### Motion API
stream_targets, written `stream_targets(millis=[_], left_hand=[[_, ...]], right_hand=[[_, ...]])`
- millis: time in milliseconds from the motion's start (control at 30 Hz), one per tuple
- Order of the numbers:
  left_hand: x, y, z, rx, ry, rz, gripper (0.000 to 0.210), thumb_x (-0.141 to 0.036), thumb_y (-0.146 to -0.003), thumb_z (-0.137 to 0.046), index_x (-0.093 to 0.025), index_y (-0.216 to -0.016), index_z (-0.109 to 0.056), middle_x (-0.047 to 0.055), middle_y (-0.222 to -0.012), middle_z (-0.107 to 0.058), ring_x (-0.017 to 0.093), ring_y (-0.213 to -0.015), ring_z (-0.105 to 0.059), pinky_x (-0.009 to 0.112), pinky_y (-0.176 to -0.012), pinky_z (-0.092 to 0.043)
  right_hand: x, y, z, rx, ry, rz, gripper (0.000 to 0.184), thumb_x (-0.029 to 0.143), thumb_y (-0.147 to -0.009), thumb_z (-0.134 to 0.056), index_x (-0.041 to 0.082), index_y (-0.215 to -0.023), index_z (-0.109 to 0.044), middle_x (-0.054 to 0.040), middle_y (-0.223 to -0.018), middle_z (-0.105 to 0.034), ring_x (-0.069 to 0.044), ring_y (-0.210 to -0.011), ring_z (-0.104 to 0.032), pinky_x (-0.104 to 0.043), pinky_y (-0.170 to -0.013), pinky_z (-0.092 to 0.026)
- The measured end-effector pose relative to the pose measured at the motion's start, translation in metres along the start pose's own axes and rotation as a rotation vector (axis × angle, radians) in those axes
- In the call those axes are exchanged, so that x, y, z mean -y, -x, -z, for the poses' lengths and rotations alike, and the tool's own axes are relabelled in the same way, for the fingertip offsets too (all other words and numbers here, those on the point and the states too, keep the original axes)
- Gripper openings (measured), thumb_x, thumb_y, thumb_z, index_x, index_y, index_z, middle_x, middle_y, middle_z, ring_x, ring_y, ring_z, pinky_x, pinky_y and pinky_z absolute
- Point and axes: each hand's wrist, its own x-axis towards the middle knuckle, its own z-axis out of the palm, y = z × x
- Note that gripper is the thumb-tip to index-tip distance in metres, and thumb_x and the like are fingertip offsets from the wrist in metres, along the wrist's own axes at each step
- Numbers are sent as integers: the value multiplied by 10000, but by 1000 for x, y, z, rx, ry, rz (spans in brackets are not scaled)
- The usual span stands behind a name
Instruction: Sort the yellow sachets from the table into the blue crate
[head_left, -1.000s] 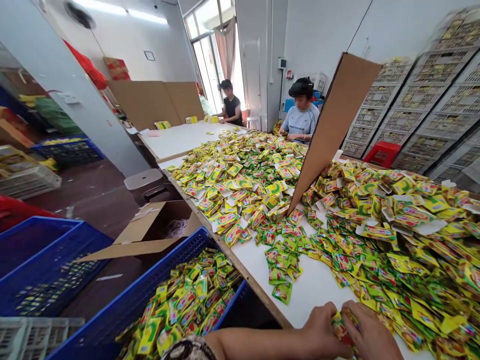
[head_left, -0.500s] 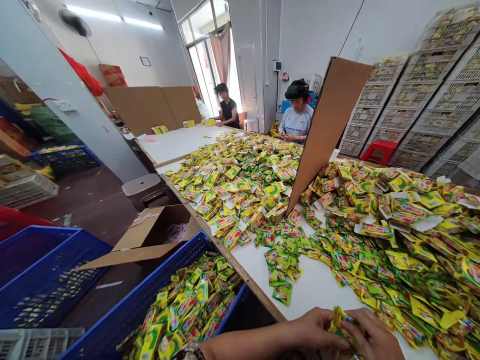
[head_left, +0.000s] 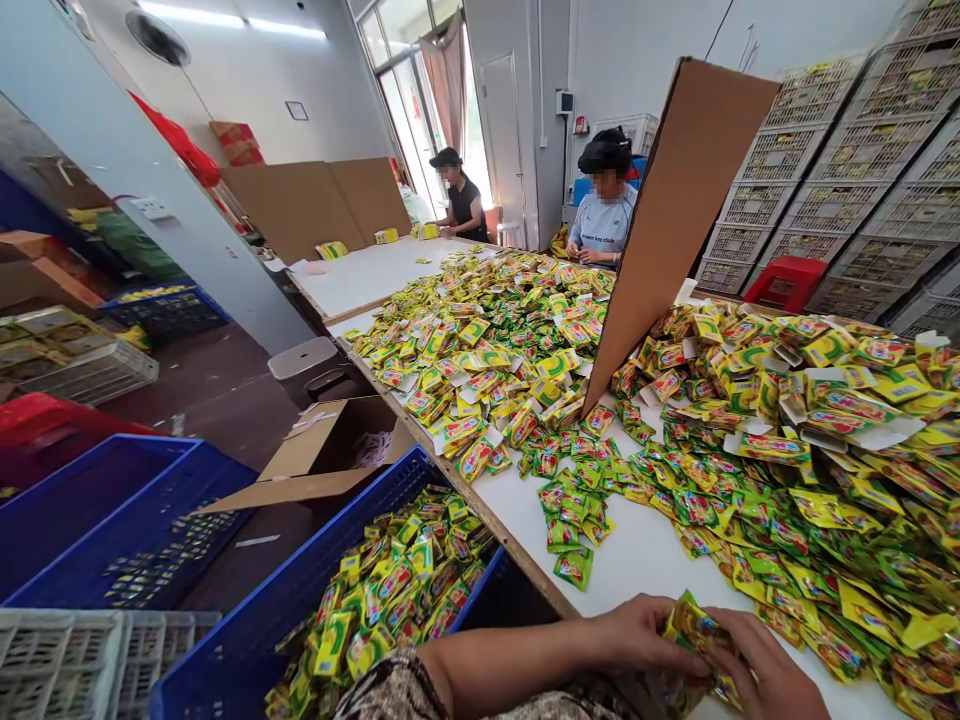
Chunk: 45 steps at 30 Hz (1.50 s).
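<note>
At the near table edge my left hand (head_left: 637, 645) grips several small yellow-green sachets (head_left: 694, 630), its thumb across their near side. My right hand (head_left: 765, 665) closes on the same sachets from the right, fingers bent over them. The lower ends of the sachets are partly hidden by the hands. Beyond and to the right spreads a heap of loose green and yellow sachets (head_left: 750, 530). Small yellow cartons (head_left: 832, 410), some with white flaps open, lie piled behind it.
A brown cardboard divider (head_left: 682, 220) stands upright across the piles. Left of the table are a blue crate (head_left: 427, 465) of filled cartons and an open cardboard box (head_left: 300, 480). Two people (head_left: 604, 215) (head_left: 461, 200) sit beyond. Stacked white crates (head_left: 795, 160) line the right wall.
My view has shifted slightly, so the scene sits a little further right. Both hands still hold the sachets, which are tilted a bit differently. The far person's head has turned.
</note>
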Motion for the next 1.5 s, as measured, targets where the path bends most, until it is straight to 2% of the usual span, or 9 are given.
stream_targets(millis=[200, 367, 600, 733, 900, 1033, 1133, 1333, 1500], left_hand=[[1, -1, -3, -45, -10, 26, 726, -669, -408, -872, -147, -866, -660, -25, -762, -606, 99, -631, -493, 290, -694, -431], [-1, 1, -6, -36, -29, 32, 721, -649, -420, -877, -152, -888, -641, -39, -777, -584, 97, -670, -479, 275, -702, -400], [6, -4, -1, -9, -70, 40, 668, -596, -431, -897, -142, -817, -594, -64, -695, -525, 82, -656, -444, 237, -661, -363], [4, 0, -1, 23, -60, 20, 698, -661, -449, -867, -139, -846, -628, -52, -697, -546, 86, -631, -451, 254, -665, -377], [-7, 17, -1, -7, 81, -2, 707, -719, -745, -657, -150, -1166, -667, 72, -1006, -675, 196, -905, -602, 387, -938, -452], [-22, 24, 0, 37, 143, 49, 611, -528, -704, -784, -144, -1172, -698, 100, -1124, -700, 243, -1046, -623, 438, -1061, -406], [-32, 21, -2, -105, 117, 59, 571, -377, -576, -884, -136, -1073, -739, 74, -1025, -733, 197, -925, -647, 379, -997, -454], [-37, 10, -1, -349, -34, -37, 399, -402, -635, -852, -136, -925, -782, 75, -938, -778, 185, -841, -671, 346, -874, -528], [-36, 9, -2, -322, -117, -61, 317, -409, -731, -792, -153, -918, -797, 72, -937, -790, 187, -850, -691, 332, -860, -540]], right_hand=[[-11, 3, 6, 71, -20, -33, 339, 492, -968, -495, 247, -856, -701, -12, -797, -737, -146, -716, -724, -203, -639, -567], [-25, 12, 7, 117, 56, -70, 341, 550, -913, -552, 300, -881, -782, -66, -972, -744, -236, -909, -705, -332, -787, -571], [-5, 18, -12, 474, -80, -250, 335, 561, -856, -598, 313, -756, -800, -104, -1144, -722, -325, -1085, -645, -474, -897, -559], [6, 20, -2, 213, -336, -579, 383, 604, -812, -624, 289, -932, -803, -99, -1163, -715, -305, -1118, -634, -427, -942, -548], [27, 25, 7, 47, -776, -1066, 526, 625, -683, -747, 196, -986, -773, -85, -989, -740, -177, -667, -609, -279, -559, -522], [41, 19, 2, 112, -939, -1071, 462, 556, -712, -764, 181, -981, -765, -79, -967, -724, -116, -538, -485, -252, -426, -397], [44, 11, -1, 145, -847, -1052, 412, 515, -714, -778, 186, -961, -774, -45, -811, -703, -83, -457, -400, -234, -381, -314], [38, 13, -3, -123, -856, -973, 359, 516, -856, -647, 226, -999, -800, -38, -813, -685, -125, -590, -557, -289, -577, -501], [40, 10, -2, -222, -1016, -1141, 271, 430, -671, -837, 199, -805, -793, -29, -775, -713, -122, -620, -562, -244, -513, -459]])
